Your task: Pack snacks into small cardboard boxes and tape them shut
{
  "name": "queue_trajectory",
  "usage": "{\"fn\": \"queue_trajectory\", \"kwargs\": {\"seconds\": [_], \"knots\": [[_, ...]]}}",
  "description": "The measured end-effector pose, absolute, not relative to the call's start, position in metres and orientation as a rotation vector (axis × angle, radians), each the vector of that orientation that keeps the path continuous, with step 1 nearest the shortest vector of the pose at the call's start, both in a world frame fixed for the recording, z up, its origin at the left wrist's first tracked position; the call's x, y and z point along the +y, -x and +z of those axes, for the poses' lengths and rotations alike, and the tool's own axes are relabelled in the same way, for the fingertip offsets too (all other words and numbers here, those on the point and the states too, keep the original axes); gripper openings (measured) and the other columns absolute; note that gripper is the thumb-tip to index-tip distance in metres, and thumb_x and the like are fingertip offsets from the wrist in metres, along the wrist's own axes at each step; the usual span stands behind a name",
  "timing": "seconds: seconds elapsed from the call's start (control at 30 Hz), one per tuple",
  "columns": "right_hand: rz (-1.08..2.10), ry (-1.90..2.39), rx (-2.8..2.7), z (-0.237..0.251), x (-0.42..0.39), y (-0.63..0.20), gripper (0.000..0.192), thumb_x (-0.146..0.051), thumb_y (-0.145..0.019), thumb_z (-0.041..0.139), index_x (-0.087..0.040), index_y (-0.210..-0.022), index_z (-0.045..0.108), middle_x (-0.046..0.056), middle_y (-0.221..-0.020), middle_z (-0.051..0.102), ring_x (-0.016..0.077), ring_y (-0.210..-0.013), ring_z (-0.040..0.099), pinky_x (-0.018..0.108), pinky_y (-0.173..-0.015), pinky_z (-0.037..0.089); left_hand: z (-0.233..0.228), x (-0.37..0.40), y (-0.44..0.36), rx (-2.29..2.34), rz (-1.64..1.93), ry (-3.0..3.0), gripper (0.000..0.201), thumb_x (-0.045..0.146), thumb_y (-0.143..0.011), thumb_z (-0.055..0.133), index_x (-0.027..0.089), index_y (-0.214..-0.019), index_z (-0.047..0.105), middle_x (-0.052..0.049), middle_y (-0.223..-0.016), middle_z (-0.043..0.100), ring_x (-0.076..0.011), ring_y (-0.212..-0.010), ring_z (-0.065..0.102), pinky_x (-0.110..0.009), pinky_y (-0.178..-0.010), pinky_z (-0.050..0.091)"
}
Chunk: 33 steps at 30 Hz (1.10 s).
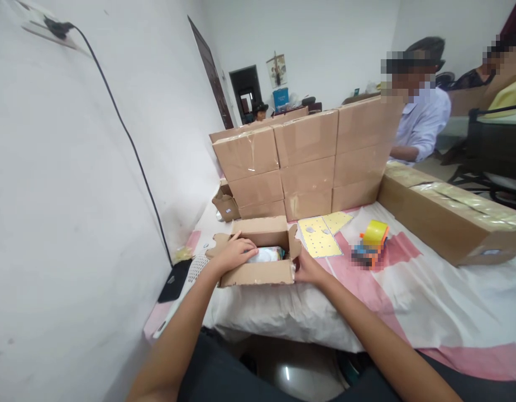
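Observation:
An open cardboard box (258, 274) sits in front of me on the cloth-covered surface, its flaps folded outward. Inside lies a white packet (266, 254) with a colourful end, partly covered by my fingers. My left hand (236, 254) reaches over the box's left side, its fingers stretched out and resting on the packet. At the box's right end, my right hand (306, 267) grips the cardboard from outside, with some fingers hidden behind the flap.
Stacked cardboard boxes (306, 167) form a wall behind. Yellow patterned sheets (320, 237) and an orange tape dispenser (374, 243) lie to the right, before a long carton (442, 223). A black device (174, 281) with a cable rests by the left wall. A person (425, 123) sits beyond.

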State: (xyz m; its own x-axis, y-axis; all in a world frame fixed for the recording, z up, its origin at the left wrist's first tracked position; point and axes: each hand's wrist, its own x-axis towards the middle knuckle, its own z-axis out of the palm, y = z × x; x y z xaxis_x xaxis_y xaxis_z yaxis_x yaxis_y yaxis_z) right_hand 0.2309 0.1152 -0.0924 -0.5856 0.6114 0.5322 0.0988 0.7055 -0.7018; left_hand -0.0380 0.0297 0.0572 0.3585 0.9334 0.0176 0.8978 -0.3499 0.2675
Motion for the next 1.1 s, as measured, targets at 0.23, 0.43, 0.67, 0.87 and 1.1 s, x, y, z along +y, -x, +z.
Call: {"fn": "queue_trajectory", "kwargs": {"seconds": [0.23, 0.43, 0.67, 0.87, 1.1], "knots": [[0.711, 0.48, -2.154, -0.075, 0.125, -0.255, 0.118, -0.039, -0.075, 0.081, -0.031, -0.166, 0.006, 0.017, -0.151, 0.039, 0.0387, -0.137, 0.046, 0.056, -0.11, 0.044, 0.063, 0.019, 0.083, 2.207, 0.922, -1.909, 0.061, 0.048, -0.094, 0.056, 0.018, -0.147, 0.049, -0.019, -0.145, 0.057, -0.0317, -0.124, 0.063, -0.049, -0.103, 0.052], [0.762, 0.422, -2.095, -0.06, 0.121, -0.255, 0.075, -0.063, -0.099, 0.045, -0.031, -0.163, 0.023, 0.013, -0.167, 0.025, 0.0362, -0.155, 0.022, 0.059, -0.124, 0.025, 0.061, 0.015, 0.086, 1.743, 0.945, -1.774, 0.079, 0.057, -0.091, 0.06, 0.023, -0.158, 0.034, -0.014, -0.144, 0.061, -0.0291, -0.128, 0.063, -0.044, -0.106, 0.053], [0.802, 0.559, -1.961, -0.048, 0.113, -0.247, 0.058, -0.065, -0.102, 0.033, -0.025, -0.137, 0.056, 0.014, -0.164, 0.032, 0.0332, -0.155, 0.026, 0.059, -0.124, 0.023, 0.072, 0.01, 0.079, 1.608, 0.334, -2.042, 0.058, 0.066, -0.088, 0.06, 0.028, -0.13, 0.072, -0.008, -0.157, 0.049, -0.0342, -0.147, 0.043, -0.047, -0.121, 0.037], [0.964, 0.712, -1.858, -0.033, 0.112, -0.243, 0.03, -0.041, -0.094, 0.052, -0.024, -0.116, 0.063, 0.012, -0.139, 0.056, 0.0313, -0.14, 0.045, 0.053, -0.115, 0.035, 0.059, 0.013, 0.098, 1.828, 0.536, -2.067, 0.063, 0.065, -0.087, 0.063, 0.028, -0.137, 0.065, -0.007, -0.162, 0.043, -0.0316, -0.151, 0.037, -0.048, -0.125, 0.029], [1.232, 0.664, -1.639, -0.033, 0.109, -0.232, 0.042, -0.03, -0.083, 0.054, -0.028, -0.125, 0.057, 0.007, -0.135, 0.057, 0.0262, -0.125, 0.054, 0.044, -0.106, 0.045, 0.045, 0.02, 0.101, 1.714, 0.589, -1.942, 0.066, 0.059, -0.089, 0.064, 0.032, -0.148, 0.054, -0.006, -0.167, 0.034, -0.0337, -0.154, 0.031, -0.052, -0.124, 0.03]]}}
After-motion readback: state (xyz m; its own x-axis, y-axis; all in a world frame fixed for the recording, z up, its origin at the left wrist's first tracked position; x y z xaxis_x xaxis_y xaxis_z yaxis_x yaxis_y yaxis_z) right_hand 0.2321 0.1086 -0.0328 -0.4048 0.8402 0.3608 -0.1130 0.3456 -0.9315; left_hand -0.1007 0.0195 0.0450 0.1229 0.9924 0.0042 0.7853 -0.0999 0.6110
